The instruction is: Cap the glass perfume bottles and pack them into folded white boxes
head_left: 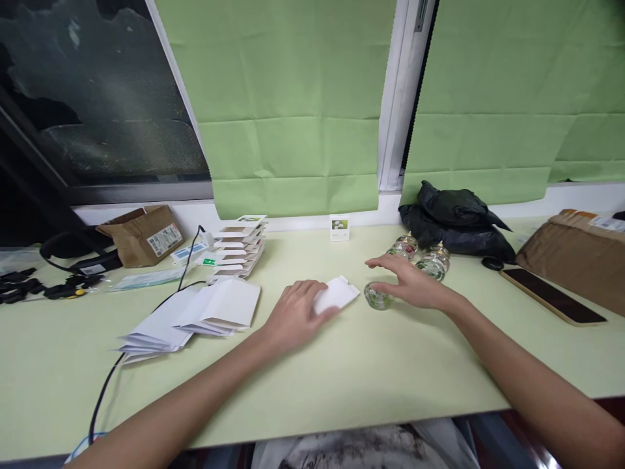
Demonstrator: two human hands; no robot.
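Left hand (294, 317) gripped a flat box (339, 294) on the table (342, 378) | right hand (410, 284) was open, fingers spread, just over a jar (377, 298) beside that box | two more jars (433, 262) stood bare behind | one made-up box (339, 228) stood by the window | pile of flat boxes (195, 316) lay unfolded at left.

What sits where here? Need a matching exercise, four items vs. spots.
1. small white folded paper carton
2. small round clear glass bottle
3. flat black smartphone
4. crumpled black plastic bag

A. at the back, below the green blind
B. under the left hand
C. lying on the desk, far right
D. beside the right hand

Pairs: 1-B, 2-D, 3-C, 4-A
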